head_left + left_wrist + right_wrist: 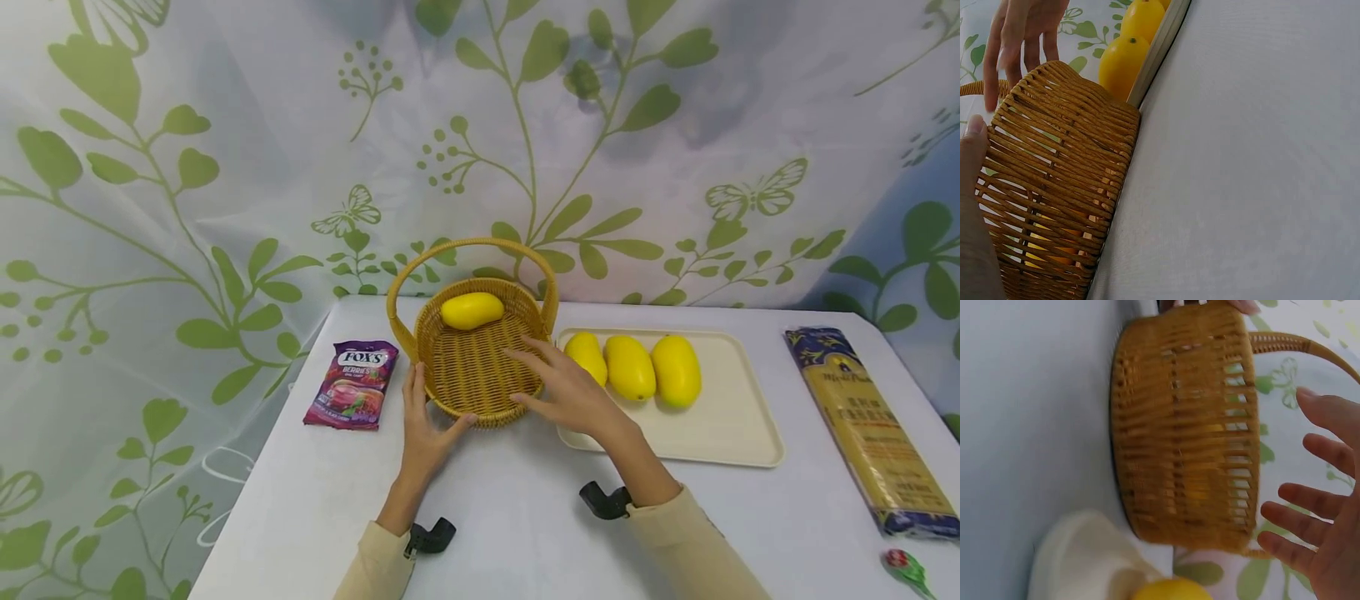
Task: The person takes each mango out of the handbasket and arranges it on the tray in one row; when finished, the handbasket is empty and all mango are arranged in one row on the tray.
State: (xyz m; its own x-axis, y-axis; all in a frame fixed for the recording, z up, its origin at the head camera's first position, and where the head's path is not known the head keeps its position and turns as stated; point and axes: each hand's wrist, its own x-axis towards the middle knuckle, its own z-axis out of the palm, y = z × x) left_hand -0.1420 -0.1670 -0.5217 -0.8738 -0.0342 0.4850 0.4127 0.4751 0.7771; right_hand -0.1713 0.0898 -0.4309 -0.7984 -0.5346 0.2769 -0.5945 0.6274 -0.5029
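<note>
A round wicker basket (pixel 480 375) with a tall arched handle stands on the white table, with one yellow mango (pixel 472 311) lying at its back left. My left hand (pixel 426 437) rests against the basket's front left side, thumb at the rim and fingers fairly straight. Over the basket's right rim hovers my right hand (pixel 570 387), fingers spread and holding nothing; the right wrist view also shows those fingers (pixel 1313 503) apart from each other. Just to the right, three more mangoes (pixel 630 367) lie in a row on a cream tray (pixel 735 417).
A purple candy bag (pixel 352 386) lies left of the basket. At the far right are a long pasta packet (pixel 873 429) and a small red-and-green wrapped lollipop (pixel 905 567). A leaf-patterned curtain (pixel 262 167) hangs behind the table.
</note>
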